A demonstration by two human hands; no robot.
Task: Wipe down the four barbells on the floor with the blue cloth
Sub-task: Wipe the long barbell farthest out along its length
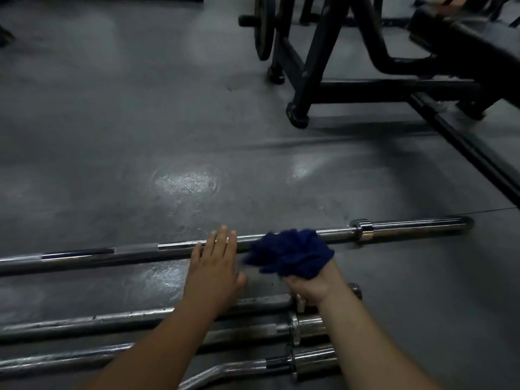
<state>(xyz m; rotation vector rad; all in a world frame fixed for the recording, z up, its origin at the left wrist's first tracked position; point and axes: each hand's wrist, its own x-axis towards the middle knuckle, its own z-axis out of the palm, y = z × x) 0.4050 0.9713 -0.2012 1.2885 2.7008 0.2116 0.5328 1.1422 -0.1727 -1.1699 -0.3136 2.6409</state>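
- While the left hand lies flat with its fingers straight and close together, its fingertips rest across the shaft of the long chrome barbell that lies farthest from the person.
- The thumb of that hand points sideways toward the other hand, above the bare floor between the first two bars.
- The right hand has its fingers curled tight round the lower part of a crumpled dark blue cloth.
- The bunched cloth sits on the same far shaft, just beside the left hand and a little short of the bar's shiny collar.
- Nearer the person, three more bars lie roughly side by side, close together and apart from the far one.
- A dull steel barbell with dark specks comes first; the right wrist is above its sleeve end.
- Behind the forearms lies a second worn steel barbell, and nearest is a bright chrome bar with a bent, wavy shaft.
- All four lie on the grey, glossy gym floor.
- Beyond them stands a black metal bench frame, with a dark round weight plate upright at its far left side.
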